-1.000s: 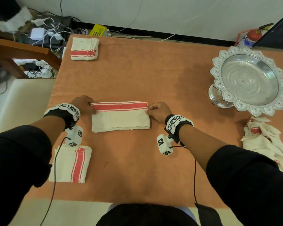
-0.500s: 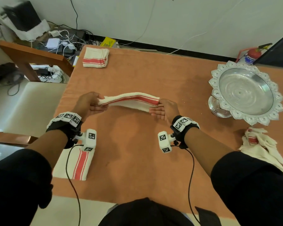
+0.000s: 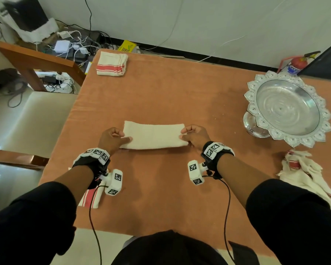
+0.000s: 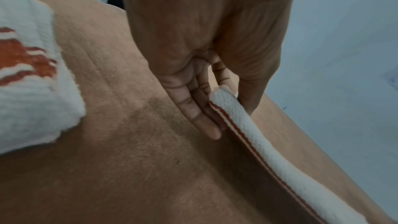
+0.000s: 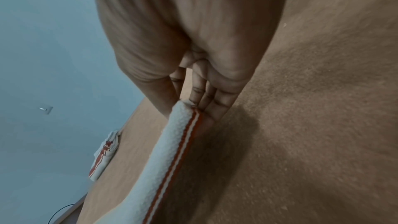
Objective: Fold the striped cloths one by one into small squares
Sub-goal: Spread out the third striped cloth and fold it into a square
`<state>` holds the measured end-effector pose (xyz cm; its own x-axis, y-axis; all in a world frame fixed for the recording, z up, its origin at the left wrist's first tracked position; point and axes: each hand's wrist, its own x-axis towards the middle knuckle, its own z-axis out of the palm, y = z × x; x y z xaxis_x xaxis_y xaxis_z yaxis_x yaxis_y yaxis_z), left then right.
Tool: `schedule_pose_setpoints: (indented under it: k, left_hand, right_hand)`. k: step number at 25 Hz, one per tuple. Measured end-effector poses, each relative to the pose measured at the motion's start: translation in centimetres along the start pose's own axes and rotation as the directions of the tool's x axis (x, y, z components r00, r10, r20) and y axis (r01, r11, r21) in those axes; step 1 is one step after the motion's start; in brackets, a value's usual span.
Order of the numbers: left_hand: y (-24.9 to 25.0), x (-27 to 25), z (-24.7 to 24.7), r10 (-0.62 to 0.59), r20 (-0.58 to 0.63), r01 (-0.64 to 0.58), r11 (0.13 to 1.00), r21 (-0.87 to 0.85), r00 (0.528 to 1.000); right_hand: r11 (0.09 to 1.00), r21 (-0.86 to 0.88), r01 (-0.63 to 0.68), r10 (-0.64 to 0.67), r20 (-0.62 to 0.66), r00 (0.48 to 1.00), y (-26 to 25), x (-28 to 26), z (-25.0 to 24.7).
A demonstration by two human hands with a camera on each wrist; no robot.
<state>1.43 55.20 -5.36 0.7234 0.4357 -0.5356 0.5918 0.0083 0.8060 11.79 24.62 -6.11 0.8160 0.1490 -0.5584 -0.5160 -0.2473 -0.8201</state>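
Note:
A cream cloth (image 3: 153, 135) folded into a long strip is stretched between my hands over the middle of the orange table (image 3: 180, 88), plain side up. My left hand (image 3: 113, 137) pinches its left end, thumb on top. My right hand (image 3: 194, 135) pinches its right end. Both wrist views show the red stripe on the strip's underside (image 4: 237, 130) (image 5: 181, 144), with fingers beneath the cloth and a thumb above. A folded striped cloth (image 3: 111, 63) lies at the far left corner. Another folded one (image 3: 90, 197) lies under my left wrist.
A heap of unfolded striped cloths (image 3: 306, 173) lies at the right edge. A silver footed tray (image 3: 287, 109) stands at the far right. A wooden chair (image 3: 27, 115) sits beside the table's left edge. Cables and chargers (image 3: 65, 48) clutter the floor beyond.
Both hands lifted the half-folded cloth off the table, turned it over and brought it down as a narrower strip; the red stripe that faced up is now underneath.

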Motion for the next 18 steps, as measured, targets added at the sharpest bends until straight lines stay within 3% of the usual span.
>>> schedule_pose_setpoints:
  k: [6,10,14,18]
  left_hand:
    - [-0.7,-0.5,-0.1,0.057,0.158,-0.078,0.988,0.132,0.986]
    - [-2.0,-1.3,0.5,0.094,0.158,-0.129,0.965,0.228,0.983]
    - [-2.9,-1.4,1.3,0.248,0.16,-0.295,0.814,0.501,0.955]
    - [-3.2,-1.4,1.7,0.297,0.142,-0.298,0.59,0.75,0.944]
  right_hand:
    - [0.995,-0.08,-0.054,0.059,0.069,0.996,0.7,-0.2,-0.7]
    - [0.987,-0.163,-0.014,0.027,0.077,0.997,1.7,-0.2,-0.9]
    - [0.959,-0.283,0.031,-0.021,0.038,0.999,3.2,0.1,-0.7]
    - [0.93,-0.364,0.058,-0.053,0.023,0.998,3.6,0.2,-0.7]
